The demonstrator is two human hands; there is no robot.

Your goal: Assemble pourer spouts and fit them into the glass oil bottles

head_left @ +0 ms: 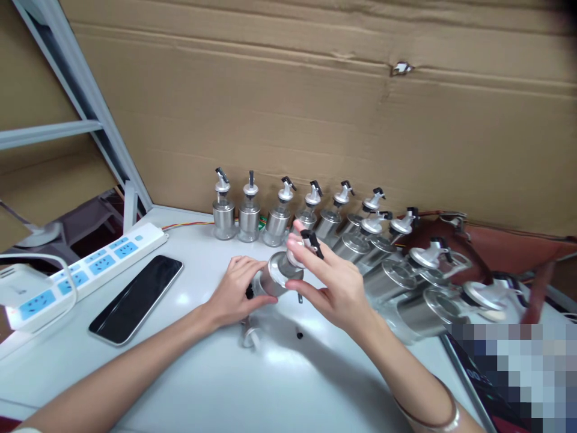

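Observation:
A metal-sleeved glass oil bottle [276, 273] is held tilted above the table, its top leaning to the right. My left hand [238, 282] wraps round its lower part. At the neck, the fingers of my right hand [331, 276] grip the silver pourer cap, whose black flip lid [312, 242] sticks out between them. Beneath the left hand lies a loose silver pourer [249, 337], partly blurred. A small black piece [300, 335] rests on the table near it. Another small dark piece below the bottle is partly hidden by the right hand.
Several similar bottles [224, 219] stand in a row along the cardboard wall [270, 108], with more crowded at the right [424, 313]. On the left are a black phone [137, 299] and a white power strip [99, 270]. A brown leather bag [500, 246] lies behind the right-hand bottles.

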